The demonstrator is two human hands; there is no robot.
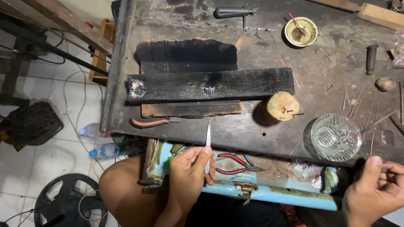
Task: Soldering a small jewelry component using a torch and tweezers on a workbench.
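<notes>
At the near edge of a scarred dark counter [252, 138], a person's left hand [187, 174] closes its fingers [205, 156] around a pair of slim metal tweezers [208, 143], tips pointing away toward a charred wooden block [210, 85]. A small pale metal piece [209, 90] sits on that block straight beyond the tweezer tips, too tiny to make out. The right hand [374, 189] is partly cut off at the lower right corner; its fingers [393, 170] are curled together, perhaps pinching a thin wire, though the view does not settle whether they hold anything. Just right of the left fingers, red-handled pliers [235, 164] lie in a light blue tray [269, 194] whose near side is hidden by the person's lap. Beyond the right fingers stands a clear cut-glass bowl [336, 137]. Left of the tweezers rest orange-handled pliers [151, 122]. Two clear plastic bottles with blue caps [99, 141] lie on the tiled floor [25, 168] far to the left, their labels unreadable. A yellow dish [301, 31] sits well beyond, at the counter's far side.
</notes>
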